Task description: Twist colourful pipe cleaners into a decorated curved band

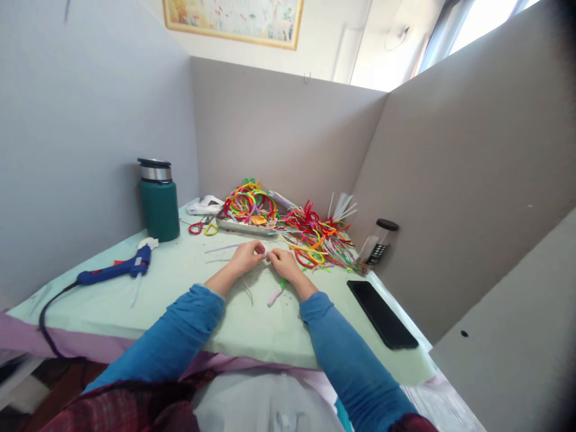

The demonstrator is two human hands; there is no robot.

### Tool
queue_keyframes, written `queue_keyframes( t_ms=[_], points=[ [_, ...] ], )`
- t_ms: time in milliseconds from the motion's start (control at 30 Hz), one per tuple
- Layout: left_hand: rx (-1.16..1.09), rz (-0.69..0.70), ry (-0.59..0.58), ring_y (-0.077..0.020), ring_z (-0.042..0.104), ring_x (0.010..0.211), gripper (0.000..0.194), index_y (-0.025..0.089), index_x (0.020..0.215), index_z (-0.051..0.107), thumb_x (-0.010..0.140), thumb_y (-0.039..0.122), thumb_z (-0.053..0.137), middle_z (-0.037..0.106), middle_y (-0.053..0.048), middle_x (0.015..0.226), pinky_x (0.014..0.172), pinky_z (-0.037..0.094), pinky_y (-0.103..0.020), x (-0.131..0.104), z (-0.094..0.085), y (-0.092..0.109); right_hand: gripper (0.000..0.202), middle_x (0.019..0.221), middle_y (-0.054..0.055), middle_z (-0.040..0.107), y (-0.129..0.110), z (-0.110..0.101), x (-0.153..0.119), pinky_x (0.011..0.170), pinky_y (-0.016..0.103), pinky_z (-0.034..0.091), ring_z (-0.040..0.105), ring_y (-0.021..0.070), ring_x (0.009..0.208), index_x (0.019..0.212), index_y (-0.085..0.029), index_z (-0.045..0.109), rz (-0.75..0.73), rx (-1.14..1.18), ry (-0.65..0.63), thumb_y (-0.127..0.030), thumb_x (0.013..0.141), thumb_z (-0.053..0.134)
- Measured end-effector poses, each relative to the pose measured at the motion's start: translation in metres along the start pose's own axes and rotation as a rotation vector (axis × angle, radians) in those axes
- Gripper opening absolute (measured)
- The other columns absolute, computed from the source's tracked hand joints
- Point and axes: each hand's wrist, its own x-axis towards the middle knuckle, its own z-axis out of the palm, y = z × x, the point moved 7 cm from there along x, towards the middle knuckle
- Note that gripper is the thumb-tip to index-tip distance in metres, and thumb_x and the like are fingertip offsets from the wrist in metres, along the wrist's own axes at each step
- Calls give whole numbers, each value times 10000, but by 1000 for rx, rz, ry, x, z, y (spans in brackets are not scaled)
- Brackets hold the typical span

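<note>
My left hand (248, 257) and my right hand (283, 264) meet over the middle of the table, fingertips pinched together. Between them shows a small bit of a lilac pipe cleaner (266, 255), most of it hidden by the fingers. A thin purple pipe cleaner (222, 248) lies to the left of my left hand; whether it joins the held piece I cannot tell. Just below my right hand rests a small pink and green pipe-cleaner piece (275, 296). A thin pale strand (249, 291) lies under my left wrist.
A metal tray (245, 227) heaped with coloured pipe cleaners stands at the back, beside a loose pile (317, 231). Left are a green bottle (159, 207), a blue glue gun (114, 271) and scissors (210, 229). A phone (382, 313) and a black-lidded jar (378, 243) are right.
</note>
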Motion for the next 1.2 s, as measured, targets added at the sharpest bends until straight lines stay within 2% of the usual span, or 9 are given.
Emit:
queue_keyframes(
  t_ms=[367,733,933,1200],
  points=[
    [43,-55,-42,-154,587,739,181,175,791,695,698,286,586,693,-33,805,706,411,-240,-1,0,1,296,655,3,600,0,0,0,581,199,312,492,109,635,744,-169,647,4,-1,-3,-311,842,406],
    [56,-17,-56,-166,590,779,204,196,793,725,710,299,569,697,-39,830,736,407,-241,0,1,1,299,674,8,616,0,0,0,589,198,318,501,110,646,746,-171,652,-1,-10,-2,-315,845,411],
    [79,19,-65,-163,587,750,226,190,793,726,722,310,548,694,-41,816,704,406,-237,1,3,1,294,681,8,622,1,0,0,588,198,315,508,110,653,743,-174,650,-8,-14,0,-317,847,415],
    [62,-32,-86,-165,587,744,238,188,798,724,717,319,543,698,-36,785,683,406,-234,0,4,-1,294,686,8,623,1,1,0,582,200,313,507,112,653,748,-174,651,-15,-25,1,-324,848,419]
  ],
)
